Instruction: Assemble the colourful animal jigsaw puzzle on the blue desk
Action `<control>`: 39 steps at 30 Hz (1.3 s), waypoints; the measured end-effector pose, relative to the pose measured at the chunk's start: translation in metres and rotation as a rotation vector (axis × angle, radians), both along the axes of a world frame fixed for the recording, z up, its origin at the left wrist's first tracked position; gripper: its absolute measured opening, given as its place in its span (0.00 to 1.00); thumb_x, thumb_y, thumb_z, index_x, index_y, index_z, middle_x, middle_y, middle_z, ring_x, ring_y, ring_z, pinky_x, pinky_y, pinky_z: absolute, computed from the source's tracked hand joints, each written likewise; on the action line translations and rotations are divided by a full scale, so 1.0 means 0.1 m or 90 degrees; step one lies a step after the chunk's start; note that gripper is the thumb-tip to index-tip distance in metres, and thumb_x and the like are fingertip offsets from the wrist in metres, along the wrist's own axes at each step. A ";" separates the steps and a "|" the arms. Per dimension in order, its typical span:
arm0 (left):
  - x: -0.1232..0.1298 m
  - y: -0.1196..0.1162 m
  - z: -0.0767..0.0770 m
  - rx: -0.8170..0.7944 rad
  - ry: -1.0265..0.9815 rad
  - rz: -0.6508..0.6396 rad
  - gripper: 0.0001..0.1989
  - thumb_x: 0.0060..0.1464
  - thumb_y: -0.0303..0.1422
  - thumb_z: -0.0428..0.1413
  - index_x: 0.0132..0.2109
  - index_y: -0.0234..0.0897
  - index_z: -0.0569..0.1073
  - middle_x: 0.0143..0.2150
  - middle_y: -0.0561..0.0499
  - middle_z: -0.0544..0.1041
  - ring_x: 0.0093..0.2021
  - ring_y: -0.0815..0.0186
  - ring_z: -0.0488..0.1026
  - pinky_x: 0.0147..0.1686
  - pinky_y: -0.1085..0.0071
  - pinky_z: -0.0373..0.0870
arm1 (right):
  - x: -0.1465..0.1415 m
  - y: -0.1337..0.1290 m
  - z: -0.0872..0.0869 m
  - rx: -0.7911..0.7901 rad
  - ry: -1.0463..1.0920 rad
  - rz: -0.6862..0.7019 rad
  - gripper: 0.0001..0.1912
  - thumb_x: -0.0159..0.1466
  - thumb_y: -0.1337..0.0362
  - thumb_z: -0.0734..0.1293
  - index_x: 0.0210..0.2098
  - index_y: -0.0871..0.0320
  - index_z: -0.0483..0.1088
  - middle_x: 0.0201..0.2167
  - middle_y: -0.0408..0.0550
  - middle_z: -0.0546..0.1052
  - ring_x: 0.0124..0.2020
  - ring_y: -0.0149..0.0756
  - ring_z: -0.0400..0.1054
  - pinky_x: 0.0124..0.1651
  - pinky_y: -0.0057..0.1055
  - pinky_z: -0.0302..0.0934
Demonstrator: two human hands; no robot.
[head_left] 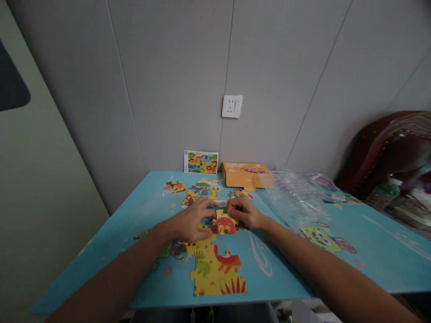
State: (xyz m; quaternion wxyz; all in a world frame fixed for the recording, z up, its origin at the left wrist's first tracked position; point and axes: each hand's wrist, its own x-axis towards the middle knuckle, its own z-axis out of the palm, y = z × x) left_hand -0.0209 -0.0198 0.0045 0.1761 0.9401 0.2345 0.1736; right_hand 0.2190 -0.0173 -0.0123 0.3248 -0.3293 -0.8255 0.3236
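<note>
A partly joined jigsaw puzzle [207,273] with yellow ground, a green lizard and red plants lies near the table's front edge. Higher up, a lion puzzle piece [225,225] sits between my hands. My left hand [193,220] rests over the pieces on its left, fingers stretched and thumb apart, partly covering a blue-grey piece [207,221]. My right hand [245,212] has its fingers curled in a pinch at the upper right corner of the lion piece. Its fingertips are partly hidden, as is the piece edge under them.
Loose puzzle pieces [174,186] lie at the back left of the blue table [117,233]. A picture card [201,162] leans on the wall beside an orange box [247,175]. Clear plastic bags [292,197] and a SpongeBob picture [319,237] are on the right.
</note>
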 end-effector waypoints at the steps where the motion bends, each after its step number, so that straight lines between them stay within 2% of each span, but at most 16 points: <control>1: 0.01 -0.03 -0.01 -0.002 0.022 -0.005 0.20 0.48 0.39 0.59 0.48 0.38 0.73 0.63 0.43 0.60 0.63 0.50 0.54 0.63 0.56 0.48 | 0.03 0.00 0.00 -0.009 0.032 -0.018 0.21 0.61 0.50 0.60 0.19 0.58 0.57 0.14 0.37 0.55 0.17 0.25 0.47 0.20 0.26 0.40; 4: 0.06 -0.09 -0.08 -0.035 0.093 0.011 0.27 0.47 0.44 0.60 0.54 0.41 0.70 0.67 0.43 0.56 0.67 0.47 0.47 0.64 0.47 0.40 | 0.08 0.02 0.01 -0.027 0.101 -0.070 0.23 0.59 0.47 0.61 0.17 0.56 0.56 0.14 0.37 0.53 0.16 0.26 0.45 0.20 0.27 0.39; 7: 0.12 -0.11 -0.15 -0.038 0.115 0.046 0.26 0.50 0.40 0.58 0.57 0.47 0.68 0.66 0.44 0.58 0.67 0.49 0.49 0.63 0.43 0.34 | 0.03 0.09 0.04 -0.011 0.129 -0.105 0.24 0.58 0.45 0.60 0.17 0.56 0.53 0.14 0.37 0.52 0.17 0.26 0.44 0.21 0.27 0.39; 9: 0.15 -0.11 -0.18 -0.027 0.109 0.083 0.27 0.49 0.38 0.58 0.58 0.50 0.67 0.65 0.45 0.60 0.67 0.48 0.50 0.62 0.42 0.34 | -0.05 0.15 0.06 0.000 0.138 -0.116 0.24 0.57 0.45 0.59 0.17 0.56 0.53 0.14 0.37 0.51 0.18 0.26 0.43 0.21 0.27 0.39; 12: 0.18 -0.10 -0.21 -0.015 0.105 0.110 0.26 0.47 0.39 0.58 0.55 0.51 0.70 0.60 0.47 0.67 0.64 0.46 0.55 0.62 0.41 0.37 | -0.21 0.21 0.04 0.023 0.140 -0.117 0.23 0.58 0.46 0.60 0.18 0.56 0.55 0.15 0.37 0.52 0.18 0.26 0.43 0.21 0.27 0.40; 15: 0.19 -0.08 -0.23 0.000 0.110 0.114 0.20 0.47 0.38 0.58 0.50 0.46 0.74 0.54 0.47 0.73 0.61 0.47 0.60 0.63 0.43 0.38 | -0.33 0.18 -0.03 0.061 0.143 -0.125 0.23 0.60 0.47 0.59 0.18 0.57 0.55 0.15 0.38 0.53 0.18 0.27 0.45 0.22 0.28 0.40; 17: 0.18 -0.05 -0.24 0.008 0.102 0.114 0.17 0.47 0.37 0.58 0.46 0.45 0.75 0.52 0.47 0.74 0.61 0.48 0.59 0.63 0.45 0.39 | -0.35 0.13 -0.06 0.093 0.130 -0.122 0.23 0.61 0.49 0.59 0.17 0.57 0.56 0.14 0.38 0.53 0.18 0.27 0.46 0.23 0.28 0.40; 19: 0.15 0.00 -0.24 0.005 0.082 0.116 0.15 0.46 0.36 0.58 0.44 0.45 0.76 0.55 0.49 0.71 0.62 0.49 0.57 0.64 0.48 0.41 | -0.33 0.07 -0.05 0.126 0.117 -0.123 0.23 0.63 0.50 0.58 0.18 0.57 0.55 0.15 0.38 0.54 0.18 0.27 0.47 0.23 0.28 0.41; 23: 0.06 0.11 -0.22 -0.026 0.060 0.116 0.22 0.43 0.38 0.61 0.48 0.41 0.76 0.63 0.46 0.62 0.63 0.48 0.55 0.63 0.54 0.47 | -0.21 0.00 0.04 0.075 0.053 -0.044 0.21 0.63 0.51 0.58 0.20 0.57 0.56 0.15 0.38 0.55 0.18 0.26 0.47 0.22 0.27 0.42; 26: 0.00 0.15 -0.18 -0.040 0.059 0.090 0.24 0.45 0.41 0.61 0.51 0.42 0.75 0.64 0.45 0.60 0.64 0.48 0.54 0.63 0.54 0.48 | -0.15 -0.01 0.08 0.069 -0.022 0.001 0.20 0.63 0.55 0.59 0.19 0.58 0.56 0.14 0.37 0.55 0.17 0.25 0.47 0.21 0.25 0.42; 29: -0.05 0.16 -0.16 -0.032 0.076 0.064 0.26 0.48 0.43 0.60 0.54 0.43 0.73 0.64 0.45 0.61 0.64 0.49 0.54 0.63 0.55 0.49 | -0.15 0.00 0.08 0.019 -0.041 0.010 0.19 0.61 0.55 0.61 0.19 0.58 0.57 0.13 0.37 0.56 0.16 0.24 0.47 0.19 0.24 0.42; 33: -0.04 0.22 -0.19 0.015 0.070 0.054 0.18 0.54 0.32 0.53 0.53 0.43 0.74 0.62 0.46 0.64 0.62 0.55 0.58 0.63 0.57 0.52 | -0.19 -0.01 0.06 -0.075 -0.065 0.028 0.15 0.58 0.56 0.65 0.23 0.60 0.64 0.13 0.38 0.61 0.15 0.24 0.53 0.17 0.21 0.45; 35: -0.02 0.26 -0.23 0.023 0.050 0.055 0.18 0.55 0.27 0.50 0.52 0.40 0.75 0.60 0.45 0.66 0.61 0.57 0.60 0.62 0.59 0.55 | -0.20 -0.01 0.05 -0.126 -0.064 0.026 0.13 0.56 0.57 0.66 0.25 0.61 0.66 0.14 0.39 0.65 0.14 0.24 0.57 0.17 0.20 0.48; 37: 0.00 0.28 -0.24 0.008 0.024 0.069 0.18 0.58 0.28 0.47 0.52 0.38 0.74 0.59 0.44 0.68 0.60 0.59 0.62 0.61 0.61 0.57 | -0.21 -0.02 0.04 -0.186 -0.058 0.015 0.13 0.56 0.57 0.66 0.28 0.62 0.67 0.15 0.41 0.68 0.14 0.26 0.60 0.17 0.21 0.52; 39: 0.01 0.27 -0.23 -0.017 0.008 0.091 0.18 0.62 0.32 0.44 0.54 0.35 0.72 0.58 0.43 0.69 0.60 0.59 0.63 0.61 0.61 0.57 | -0.21 -0.03 0.04 -0.220 -0.069 0.015 0.12 0.56 0.57 0.65 0.29 0.62 0.68 0.16 0.41 0.70 0.14 0.27 0.62 0.18 0.22 0.54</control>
